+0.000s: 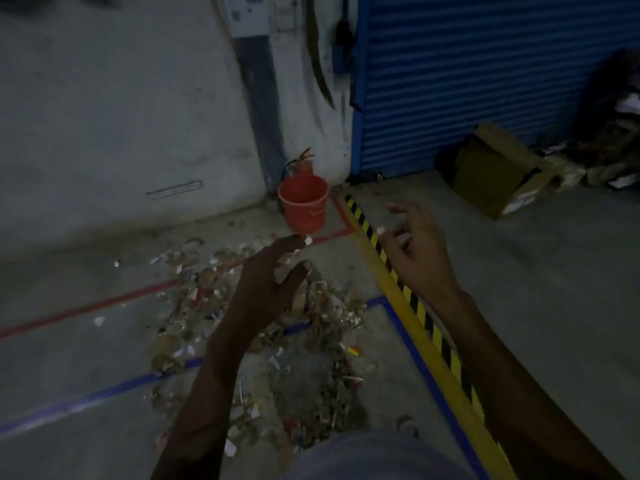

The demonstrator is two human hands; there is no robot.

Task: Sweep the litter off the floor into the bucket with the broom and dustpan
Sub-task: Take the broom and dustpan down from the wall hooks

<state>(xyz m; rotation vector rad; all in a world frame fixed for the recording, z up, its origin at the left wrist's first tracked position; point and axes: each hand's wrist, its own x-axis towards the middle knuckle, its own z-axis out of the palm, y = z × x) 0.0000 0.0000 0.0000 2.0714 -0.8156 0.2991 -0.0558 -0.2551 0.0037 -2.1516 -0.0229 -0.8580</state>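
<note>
Looking down at the floor (554,289), I have both hands out in front and neither carries anything: my left hand (266,289) hangs with fingers loosely spread above the litter (277,341), and my right hand (415,251) floats over the yellow-and-black hazard stripe (426,327), fingers relaxed and slightly curled around nothing. The litter is a broad scatter of paper scraps and cardboard bits lying across the red line (86,310) and the blue line (104,393), directly under and just ahead of my left hand. The bucket (303,204), red and upright, stands beyond the pile against the wall (104,116), near a fire extinguisher (302,163) and well apart from both hands. I judge the sweeping has not begun: the heap is spread out and I can see neither broom nor dustpan anywhere in view. The next move, as I read it, calls for finding and gripping those two tools, then gathering the scatter toward one spot so a pan load can be carried over to the bucket. A cardboard box (498,171) sits by the blue shutter (467,81) off to the right.
</note>
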